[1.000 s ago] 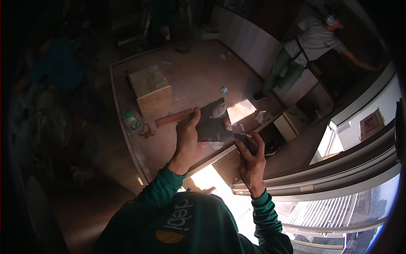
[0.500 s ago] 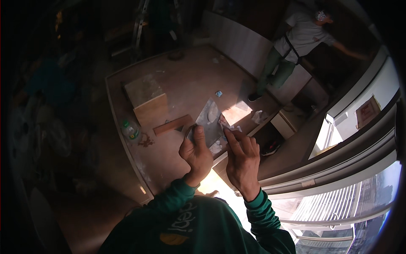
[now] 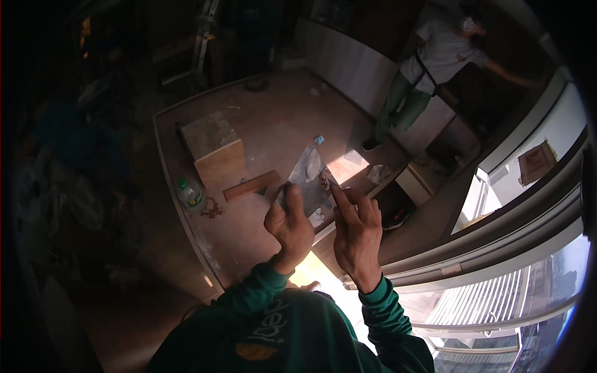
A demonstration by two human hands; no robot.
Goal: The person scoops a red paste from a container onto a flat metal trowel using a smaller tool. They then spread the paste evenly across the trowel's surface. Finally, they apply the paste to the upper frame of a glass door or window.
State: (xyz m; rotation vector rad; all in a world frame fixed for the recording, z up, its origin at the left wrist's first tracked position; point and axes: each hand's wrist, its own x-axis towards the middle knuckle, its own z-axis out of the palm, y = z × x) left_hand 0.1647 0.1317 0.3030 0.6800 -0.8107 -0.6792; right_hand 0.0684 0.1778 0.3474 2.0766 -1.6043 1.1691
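My left hand (image 3: 290,224) grips a thin grey metal plate (image 3: 309,194) by its near left edge, thumb on top. A whitish lump of paste (image 3: 313,164) lies on the plate's far part. My right hand (image 3: 357,233) is closed at the plate's right side, its index finger stretched along a thin tool that looks like a putty knife. Most of that tool is hidden by the fingers. Reddish and white smears (image 3: 325,179) show close to its tip, at the plate's right edge.
Below is a brown platform (image 3: 273,118) carrying a wooden box (image 3: 217,152), a reddish wood strip (image 3: 252,186), a green-capped bottle (image 3: 189,194) and crumpled paper (image 3: 377,174). A person (image 3: 429,68) stands at the far right. A ladder (image 3: 202,43) stands at the back; a window (image 3: 485,304) is at right.
The tool's tip in my right hand has shifted slightly at the plate's right edge. My left hand keeps its hold on the plate. The view has tilted a little.
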